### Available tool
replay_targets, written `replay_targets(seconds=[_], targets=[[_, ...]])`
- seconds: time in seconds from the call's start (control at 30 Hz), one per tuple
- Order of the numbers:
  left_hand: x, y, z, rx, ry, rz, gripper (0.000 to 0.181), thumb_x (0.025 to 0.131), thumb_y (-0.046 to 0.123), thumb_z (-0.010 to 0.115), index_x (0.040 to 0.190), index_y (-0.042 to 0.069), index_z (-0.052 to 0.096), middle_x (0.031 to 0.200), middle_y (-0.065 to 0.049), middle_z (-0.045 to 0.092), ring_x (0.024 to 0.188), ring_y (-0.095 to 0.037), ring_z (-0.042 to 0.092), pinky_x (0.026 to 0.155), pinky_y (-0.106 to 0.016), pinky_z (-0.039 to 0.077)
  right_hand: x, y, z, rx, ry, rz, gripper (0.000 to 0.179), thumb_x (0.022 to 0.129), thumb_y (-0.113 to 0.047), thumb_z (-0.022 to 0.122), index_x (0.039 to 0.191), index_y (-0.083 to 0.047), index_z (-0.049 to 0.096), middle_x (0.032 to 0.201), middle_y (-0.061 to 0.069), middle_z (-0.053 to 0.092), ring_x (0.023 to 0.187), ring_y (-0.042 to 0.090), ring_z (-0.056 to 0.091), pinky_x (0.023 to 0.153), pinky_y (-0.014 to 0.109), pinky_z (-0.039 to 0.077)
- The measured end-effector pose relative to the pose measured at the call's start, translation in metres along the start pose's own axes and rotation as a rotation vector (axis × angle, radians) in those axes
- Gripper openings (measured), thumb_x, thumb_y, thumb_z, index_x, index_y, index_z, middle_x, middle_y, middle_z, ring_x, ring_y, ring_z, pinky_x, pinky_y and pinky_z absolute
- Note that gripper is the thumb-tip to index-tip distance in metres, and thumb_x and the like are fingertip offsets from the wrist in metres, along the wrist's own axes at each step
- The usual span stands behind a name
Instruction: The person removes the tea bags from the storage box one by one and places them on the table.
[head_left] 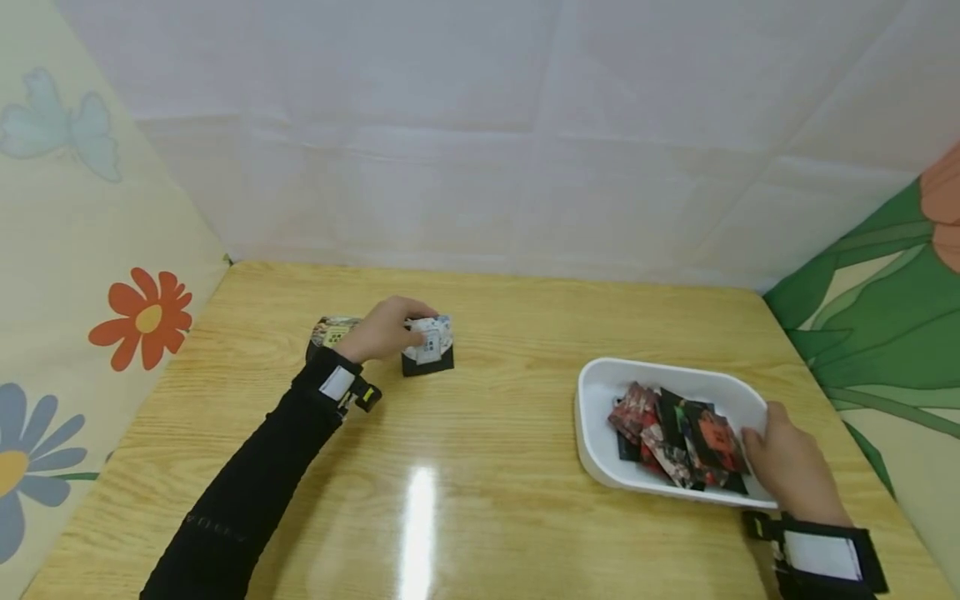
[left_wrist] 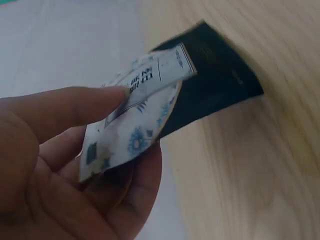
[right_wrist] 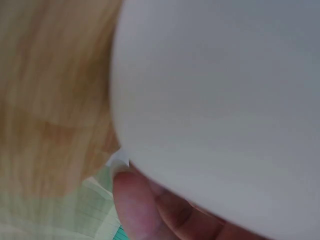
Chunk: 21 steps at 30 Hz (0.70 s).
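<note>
My left hand (head_left: 386, 329) pinches a small flat sachet (head_left: 435, 340), white with a blue floral print and a dark lower part. In the left wrist view the thumb (left_wrist: 75, 107) lies over the label of the sachet (left_wrist: 215, 75), with fingers curled beneath. A second sachet (head_left: 328, 331) with a yellowish label lies on the table, partly hidden behind that hand and wrist. At the right, my right hand (head_left: 798, 467) grips the end rim of a white plastic tub (head_left: 594, 425). Several red and black sachets (head_left: 682, 437) lie heaped inside it. The tub's smooth wall (right_wrist: 210, 100) fills most of the right wrist view.
Both hands work over a light wood-grain table (head_left: 495, 425). A white sheet (head_left: 465, 167) hangs along its back edge. Cloths printed with flowers (head_left: 148, 319) and leaves (head_left: 885, 308) border the left and right sides.
</note>
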<state>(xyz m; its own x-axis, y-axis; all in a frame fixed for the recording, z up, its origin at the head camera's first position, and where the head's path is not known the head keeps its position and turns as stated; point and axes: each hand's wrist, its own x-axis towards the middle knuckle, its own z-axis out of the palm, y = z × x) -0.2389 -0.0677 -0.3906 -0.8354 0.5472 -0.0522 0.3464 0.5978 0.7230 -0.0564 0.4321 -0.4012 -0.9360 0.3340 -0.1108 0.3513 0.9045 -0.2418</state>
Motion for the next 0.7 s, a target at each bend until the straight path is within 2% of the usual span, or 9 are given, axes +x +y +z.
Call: replay_targets(seconds=[0.13, 0.33, 0.53, 0.7], targets=[[0.002, -0.015, -0.01, 0.043, -0.019, -0.058, 0.044, 0.086, 0.002, 0.065, 0.13, 0.003, 0.06, 0.125, -0.014, 0.061, 0.101, -0.022, 0.06, 0.081, -0.03, 0.047, -0.001, 0.0, 0.0, 0.007, 0.005, -0.008, 0.052, 0.094, -0.011, 0.048, 0.127, 0.025, 0.028, 0.107, 0.049, 0.046, 0.089, 0.058, 0.056, 0.063, 0.055, 0.046], [0.003, -0.028, -0.017, 0.063, -0.072, -0.081, 0.048, 0.086, 0.001, 0.064, 0.134, 0.002, 0.056, 0.125, -0.015, 0.06, 0.093, -0.02, 0.057, 0.074, -0.028, 0.045, -0.001, -0.001, 0.0, 0.009, 0.015, -0.028, 0.053, 0.093, -0.01, 0.048, 0.127, 0.025, 0.028, 0.107, 0.049, 0.046, 0.089, 0.058, 0.055, 0.064, 0.056, 0.046], [0.0, -0.039, -0.016, 0.048, -0.123, -0.078, 0.05, 0.091, 0.003, 0.06, 0.14, 0.005, 0.05, 0.131, -0.015, 0.055, 0.095, -0.02, 0.056, 0.07, -0.027, 0.043, -0.002, 0.0, 0.001, 0.005, 0.025, -0.036, 0.052, 0.093, -0.01, 0.049, 0.127, 0.024, 0.029, 0.108, 0.049, 0.046, 0.091, 0.059, 0.055, 0.066, 0.057, 0.045], [-0.003, -0.049, -0.018, 0.041, -0.158, -0.022, 0.049, 0.095, 0.002, 0.053, 0.143, 0.005, 0.046, 0.14, -0.017, 0.047, 0.093, -0.022, 0.051, 0.069, -0.031, 0.04, -0.003, 0.0, 0.0, 0.002, 0.028, -0.039, 0.052, 0.093, -0.01, 0.049, 0.126, 0.025, 0.029, 0.108, 0.049, 0.046, 0.091, 0.058, 0.055, 0.066, 0.057, 0.045]])
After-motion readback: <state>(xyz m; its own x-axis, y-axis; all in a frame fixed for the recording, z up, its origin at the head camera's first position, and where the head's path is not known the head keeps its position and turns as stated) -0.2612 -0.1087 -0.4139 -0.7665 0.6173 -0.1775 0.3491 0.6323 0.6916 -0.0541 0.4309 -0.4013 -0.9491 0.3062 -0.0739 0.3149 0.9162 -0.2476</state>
